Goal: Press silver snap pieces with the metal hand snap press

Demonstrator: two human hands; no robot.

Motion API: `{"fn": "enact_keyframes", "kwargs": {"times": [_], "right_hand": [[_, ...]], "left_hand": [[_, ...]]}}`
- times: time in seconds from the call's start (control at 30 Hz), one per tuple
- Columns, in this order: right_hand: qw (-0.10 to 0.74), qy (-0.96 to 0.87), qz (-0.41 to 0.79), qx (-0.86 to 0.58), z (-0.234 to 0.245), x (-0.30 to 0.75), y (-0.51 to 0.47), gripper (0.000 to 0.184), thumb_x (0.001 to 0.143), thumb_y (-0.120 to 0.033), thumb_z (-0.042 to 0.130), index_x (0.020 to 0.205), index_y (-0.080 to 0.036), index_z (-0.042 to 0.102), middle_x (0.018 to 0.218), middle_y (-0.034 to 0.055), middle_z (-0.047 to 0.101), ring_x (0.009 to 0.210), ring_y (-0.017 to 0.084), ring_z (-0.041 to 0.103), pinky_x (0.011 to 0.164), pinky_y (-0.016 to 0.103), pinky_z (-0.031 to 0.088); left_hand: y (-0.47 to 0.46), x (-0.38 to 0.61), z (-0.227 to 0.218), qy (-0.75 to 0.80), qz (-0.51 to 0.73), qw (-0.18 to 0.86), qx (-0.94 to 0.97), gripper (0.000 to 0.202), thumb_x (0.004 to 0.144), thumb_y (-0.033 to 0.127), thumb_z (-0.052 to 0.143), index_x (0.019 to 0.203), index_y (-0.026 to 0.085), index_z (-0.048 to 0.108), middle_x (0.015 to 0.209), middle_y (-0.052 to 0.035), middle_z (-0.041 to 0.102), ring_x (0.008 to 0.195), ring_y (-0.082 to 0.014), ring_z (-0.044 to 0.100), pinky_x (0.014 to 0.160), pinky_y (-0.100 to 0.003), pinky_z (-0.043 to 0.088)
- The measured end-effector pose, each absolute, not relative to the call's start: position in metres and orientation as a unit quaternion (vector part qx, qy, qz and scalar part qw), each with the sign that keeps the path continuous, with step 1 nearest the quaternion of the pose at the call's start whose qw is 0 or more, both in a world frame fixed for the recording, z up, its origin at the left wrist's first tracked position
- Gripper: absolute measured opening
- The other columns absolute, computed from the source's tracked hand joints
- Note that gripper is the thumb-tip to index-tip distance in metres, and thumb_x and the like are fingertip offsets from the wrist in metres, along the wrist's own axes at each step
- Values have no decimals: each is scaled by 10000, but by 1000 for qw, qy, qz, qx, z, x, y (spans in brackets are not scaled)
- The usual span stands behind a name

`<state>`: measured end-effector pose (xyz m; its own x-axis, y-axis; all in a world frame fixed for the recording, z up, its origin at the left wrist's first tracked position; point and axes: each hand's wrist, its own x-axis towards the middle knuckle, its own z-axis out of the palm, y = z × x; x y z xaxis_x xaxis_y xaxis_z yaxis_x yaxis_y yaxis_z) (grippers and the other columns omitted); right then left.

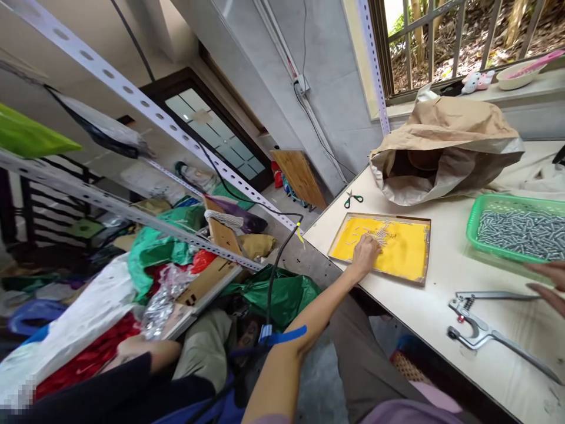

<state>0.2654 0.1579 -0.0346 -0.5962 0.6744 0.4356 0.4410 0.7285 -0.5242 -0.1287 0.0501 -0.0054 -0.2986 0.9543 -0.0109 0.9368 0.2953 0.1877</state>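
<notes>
Head view: I judge the small silvery pins (383, 232) in the yellow-bottomed tray (406, 258) on the desk (441, 321) light, stiff, slippery, best pinched mid-length; left hand (367, 253) reaches low over them, fingers bunched, grip unclear; right hand (551, 285), partly cropped, spreads its fingers near hand-press pliers (480, 333).

We have a shallow tray (404, 260) with a yellow base lying flat on the worktop (448, 247), slim silvery pieces (384, 230) scattered inside. To its right we see a green basket (472, 221) full of short metal pieces (525, 232), and nearer, silver pliers (484, 334), handles spread.
</notes>
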Motion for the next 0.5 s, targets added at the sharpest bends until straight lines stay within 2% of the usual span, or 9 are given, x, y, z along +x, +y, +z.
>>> {"fn": "enact_keyframes", "kwargs": {"times": [0.07, 0.17, 0.33, 0.4, 0.5], "right_hand": [[315, -886, 152, -305, -46, 266, 131, 381, 924, -495, 406, 1286, -479, 523, 1100, 67, 590, 856, 330, 635, 728, 516, 543], [305, -902, 166, -255, -48, 266, 106, 341, 940, -452, 402, 1240, -421, 561, 1036, 40, 637, 825, 284, 672, 720, 447, 579], [345, -869, 191, -298, -9, 237, 91, 311, 958, -483, 399, 1009, -321, 660, 925, 47, 685, 773, 233, 683, 658, 363, 571], [355, -853, 247, -291, 10, 209, 89, 310, 951, -478, 434, 932, -285, 676, 884, 43, 706, 745, 215, 685, 629, 332, 559], [326, -806, 383, -313, 26, 152, 91, 353, 936, -482, 440, 936, -243, 699, 899, 67, 725, 731, 216, 682, 641, 337, 548]], "left_hand": [[58, -130, -12, 801, 66, 85, 588, 76, 871, 174, 623, 855, 156, 694, 987, -95, 652, 1058, -224, 536, 892, -306, 453], [67, -133, -17, 811, 85, 107, 568, 78, 850, 138, 619, 808, 139, 684, 969, -108, 652, 1064, -228, 543, 895, -308, 450], [70, -138, -11, 826, 153, 149, 521, 168, 823, 98, 550, 695, 121, 656, 791, -83, 657, 848, -191, 599, 765, -285, 480], [65, -133, -7, 822, 183, 174, 510, 194, 845, 143, 513, 713, 123, 654, 723, -46, 648, 727, -148, 597, 678, -245, 485], [52, -120, -3, 790, 263, 270, 484, 190, 857, 221, 510, 777, 117, 647, 715, -22, 650, 624, -104, 583, 572, -195, 479]]}}
